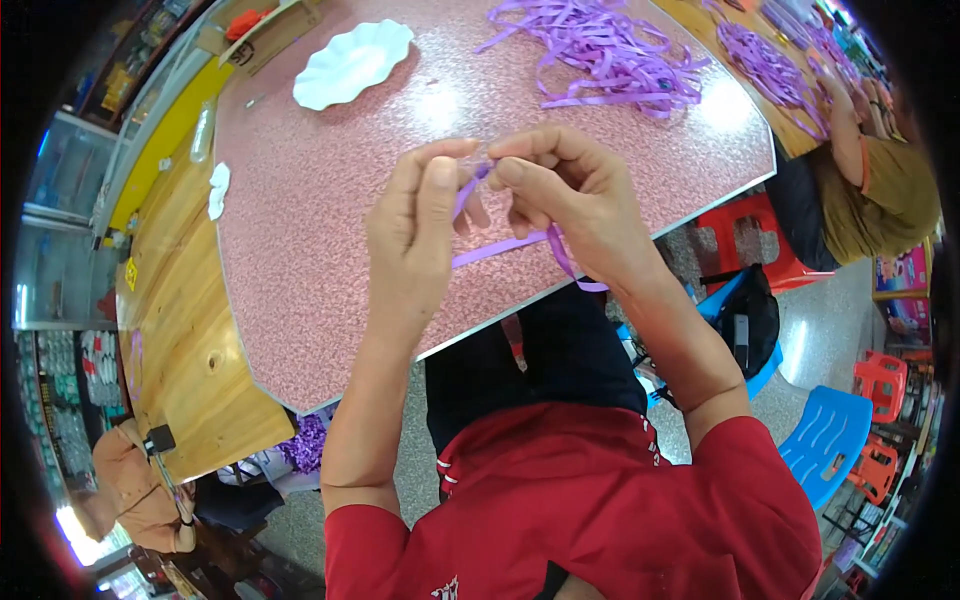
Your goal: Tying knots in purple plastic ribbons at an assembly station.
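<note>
Two hands meet above the pink speckled tabletop [330, 200]: left hand [415, 235] and right hand [570, 195] both pinch one purple ribbon strip [500, 246], its tail trailing between them. Loose ribbon pile [610, 50] lies well beyond; white scalloped dish [352, 62] far left.

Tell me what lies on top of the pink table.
On the pink table lie a white dish and a pile of purple ribbon strips. The hands hide the tabletop beneath them.
</note>
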Demonstrator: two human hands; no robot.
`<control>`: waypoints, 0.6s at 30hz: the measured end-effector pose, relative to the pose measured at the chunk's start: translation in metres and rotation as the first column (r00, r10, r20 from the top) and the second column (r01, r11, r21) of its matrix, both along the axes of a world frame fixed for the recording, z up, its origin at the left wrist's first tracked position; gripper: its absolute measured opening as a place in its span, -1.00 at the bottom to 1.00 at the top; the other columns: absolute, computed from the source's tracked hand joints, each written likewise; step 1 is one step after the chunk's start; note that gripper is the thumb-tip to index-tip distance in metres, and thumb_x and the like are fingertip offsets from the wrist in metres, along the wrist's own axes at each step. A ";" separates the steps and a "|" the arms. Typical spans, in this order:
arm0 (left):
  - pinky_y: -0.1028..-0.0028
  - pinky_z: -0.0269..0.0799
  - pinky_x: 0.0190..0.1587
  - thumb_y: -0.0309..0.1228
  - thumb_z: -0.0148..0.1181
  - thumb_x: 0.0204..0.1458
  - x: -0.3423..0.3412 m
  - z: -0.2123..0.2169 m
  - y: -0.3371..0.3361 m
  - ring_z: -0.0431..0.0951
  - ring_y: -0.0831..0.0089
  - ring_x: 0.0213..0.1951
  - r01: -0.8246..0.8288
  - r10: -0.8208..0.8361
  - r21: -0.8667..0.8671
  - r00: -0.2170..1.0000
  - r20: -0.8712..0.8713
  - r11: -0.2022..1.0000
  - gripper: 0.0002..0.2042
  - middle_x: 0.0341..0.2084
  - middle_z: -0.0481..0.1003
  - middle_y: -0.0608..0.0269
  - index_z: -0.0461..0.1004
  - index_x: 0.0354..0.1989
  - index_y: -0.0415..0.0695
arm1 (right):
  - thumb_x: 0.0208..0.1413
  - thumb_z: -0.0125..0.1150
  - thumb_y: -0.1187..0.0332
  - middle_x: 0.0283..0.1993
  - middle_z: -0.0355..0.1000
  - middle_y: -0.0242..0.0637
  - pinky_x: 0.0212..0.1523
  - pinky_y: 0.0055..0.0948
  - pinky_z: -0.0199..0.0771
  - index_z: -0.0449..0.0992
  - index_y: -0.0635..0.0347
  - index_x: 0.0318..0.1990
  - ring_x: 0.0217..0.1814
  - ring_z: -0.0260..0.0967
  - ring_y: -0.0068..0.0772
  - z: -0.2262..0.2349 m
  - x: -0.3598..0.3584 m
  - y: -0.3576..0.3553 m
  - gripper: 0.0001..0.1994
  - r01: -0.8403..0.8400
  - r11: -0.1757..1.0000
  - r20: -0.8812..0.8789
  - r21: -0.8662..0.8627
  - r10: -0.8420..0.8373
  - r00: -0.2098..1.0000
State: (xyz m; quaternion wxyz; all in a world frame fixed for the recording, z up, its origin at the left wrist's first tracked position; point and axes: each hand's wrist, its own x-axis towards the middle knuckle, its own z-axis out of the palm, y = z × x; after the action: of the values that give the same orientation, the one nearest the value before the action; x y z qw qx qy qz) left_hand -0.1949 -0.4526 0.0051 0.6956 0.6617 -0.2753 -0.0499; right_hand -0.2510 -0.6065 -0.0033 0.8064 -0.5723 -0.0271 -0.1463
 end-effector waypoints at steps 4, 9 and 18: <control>0.59 0.30 -0.41 -0.29 -0.04 0.33 -0.001 -0.002 0.002 0.36 0.66 -0.49 -0.004 -0.024 0.158 0.985 0.170 0.987 -0.77 -0.57 0.38 0.38 0.44 -0.21 -0.20 | 0.22 0.19 0.48 -0.32 0.53 -0.33 -0.48 -0.56 0.44 0.51 0.34 -0.08 -0.53 0.28 -0.71 0.007 -0.007 0.005 -0.84 -0.029 1.000 -0.023 0.002 0.029 0.999; 0.62 0.23 -0.46 -0.27 -0.03 0.33 0.000 -0.003 0.003 0.31 0.67 -0.51 0.039 -0.040 -0.012 0.992 -0.116 0.999 -0.76 -0.53 0.40 0.37 0.42 -0.32 -0.16 | 0.24 0.18 0.45 -0.32 0.53 -0.31 -0.50 -0.60 0.42 0.51 0.34 -0.06 -0.55 0.25 -0.73 0.004 -0.003 0.008 -0.82 -0.020 0.998 0.014 0.058 0.020 1.000; 0.67 0.20 -0.47 -0.33 0.04 0.29 0.012 -0.002 0.007 0.32 0.64 -0.51 0.116 -0.313 -0.462 0.871 -0.378 0.879 -0.83 -0.46 0.45 0.32 0.44 -0.23 -0.17 | 0.21 0.20 0.44 -0.32 0.47 -0.46 -0.52 -0.72 0.16 0.52 0.20 0.08 -0.49 0.18 -0.84 -0.009 -0.011 0.003 -0.71 -0.012 0.967 -0.129 -0.254 -0.022 0.991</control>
State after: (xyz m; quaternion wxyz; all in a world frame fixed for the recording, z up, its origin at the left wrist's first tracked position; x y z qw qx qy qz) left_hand -0.1825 -0.4453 0.0032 0.8564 0.4296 -0.1878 -0.2161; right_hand -0.2623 -0.6040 -0.0120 0.7261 -0.6793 0.0086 -0.1060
